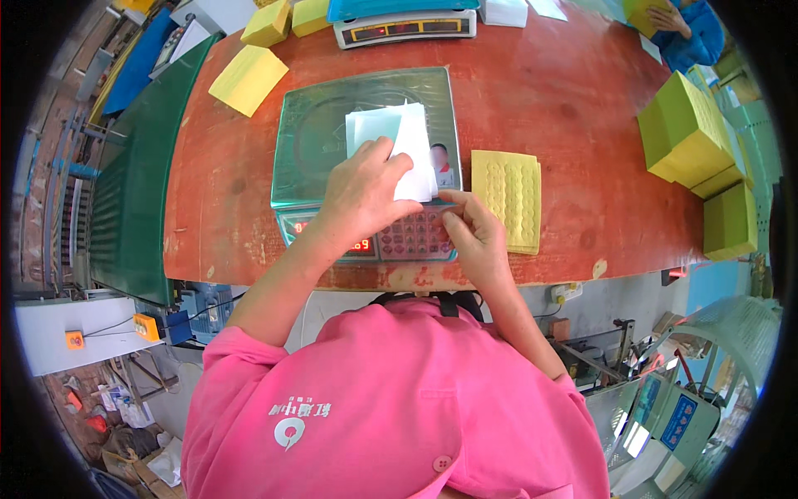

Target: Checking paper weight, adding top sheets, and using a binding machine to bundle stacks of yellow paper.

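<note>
A small stack of white paper sheets (411, 166) lies on the green-covered pan of a digital scale (312, 125). My left hand (362, 187) is closed on the sheets from the left, its thumb near their lower edge and some fingertips hidden. One sheet's edge stands up slightly. At the lower right corner of the stack, my right hand (480, 237) has its index fingertip by the paper, with the thumb a little apart over the scale's keypad (413, 235). A small photo card (443, 166) shows on the pan. Right of the scale lies a stack of embossed yellow sheets (507, 200).
Tall yellow stacks (686, 133) stand at the red table's (573, 108) right edge. A yellow bundle (248, 79) lies far left. A second scale (405, 27) faces me at the back. Another person's hand (669, 18) holds yellow sheets at the far right. A green surface (141, 183) adjoins the left.
</note>
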The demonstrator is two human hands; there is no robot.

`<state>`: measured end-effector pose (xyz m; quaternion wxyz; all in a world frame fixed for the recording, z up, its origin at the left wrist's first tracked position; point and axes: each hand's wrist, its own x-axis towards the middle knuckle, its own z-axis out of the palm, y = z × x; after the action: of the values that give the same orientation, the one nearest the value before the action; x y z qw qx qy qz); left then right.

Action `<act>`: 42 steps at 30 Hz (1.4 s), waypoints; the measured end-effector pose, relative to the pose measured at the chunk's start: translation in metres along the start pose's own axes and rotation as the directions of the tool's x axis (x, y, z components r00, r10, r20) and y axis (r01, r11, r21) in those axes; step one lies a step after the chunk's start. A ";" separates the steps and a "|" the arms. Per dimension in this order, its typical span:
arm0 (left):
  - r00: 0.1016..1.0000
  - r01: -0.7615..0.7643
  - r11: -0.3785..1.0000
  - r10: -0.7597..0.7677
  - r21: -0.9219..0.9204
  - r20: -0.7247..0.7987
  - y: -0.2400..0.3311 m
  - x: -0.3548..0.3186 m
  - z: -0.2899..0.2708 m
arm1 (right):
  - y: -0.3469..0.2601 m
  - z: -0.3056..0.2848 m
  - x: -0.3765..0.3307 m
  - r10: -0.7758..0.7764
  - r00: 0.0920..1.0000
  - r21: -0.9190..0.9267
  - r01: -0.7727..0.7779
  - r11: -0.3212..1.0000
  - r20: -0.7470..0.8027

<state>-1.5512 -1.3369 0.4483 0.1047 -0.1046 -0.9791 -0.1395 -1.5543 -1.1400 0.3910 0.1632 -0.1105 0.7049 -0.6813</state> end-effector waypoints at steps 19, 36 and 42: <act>0.977 0.140 0.651 -0.215 -0.746 -0.005 -0.035 -0.016 0.006 | -0.032 0.024 0.061 -0.127 0.990 -0.106 0.120 0.987 -0.067; 0.885 0.335 0.396 -0.445 -0.855 0.140 -0.041 0.009 0.009 | -0.039 0.040 0.077 -0.041 0.996 0.078 0.035 0.996 0.080; 0.891 0.317 0.411 -0.437 -0.855 0.120 -0.040 0.007 0.007 | -0.033 0.042 0.076 -0.051 0.997 0.062 0.047 0.997 0.064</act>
<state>-1.5684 -1.3713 0.4331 0.0643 0.0895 -0.7686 -0.6302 -1.6106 -1.2089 0.4174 0.1724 -0.1451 0.6755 -0.7021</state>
